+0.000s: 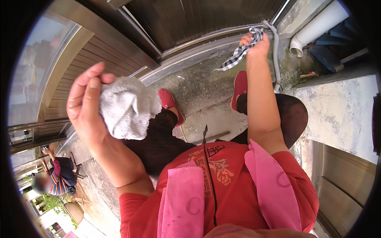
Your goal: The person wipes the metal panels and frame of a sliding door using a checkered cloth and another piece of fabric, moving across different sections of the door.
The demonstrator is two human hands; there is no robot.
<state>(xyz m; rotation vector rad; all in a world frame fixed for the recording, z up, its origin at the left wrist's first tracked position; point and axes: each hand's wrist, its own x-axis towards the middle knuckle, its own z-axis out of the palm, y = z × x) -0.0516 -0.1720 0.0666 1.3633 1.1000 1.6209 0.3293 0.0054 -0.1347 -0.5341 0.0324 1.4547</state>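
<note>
My left hand (89, 107) is raised at the left, its thumb and fingers closed on one edge of a crumpled light grey cloth (128, 107) that hangs to the right of the fingers. Farther off, at the upper right, my right hand (256, 44) grips a black-and-white checked cloth strip (236, 58); its pointed end trails down to the left. A pink towel (186, 196) lies over both of my shoulders, on a red shirt (229, 190).
A metal door (208, 20) and its sill stand ahead. At the right are a grey hose (276, 59), a white pipe (321, 25) and a concrete ledge (336, 110). A seated person (62, 175) is at the far left, near a potted plant (74, 211).
</note>
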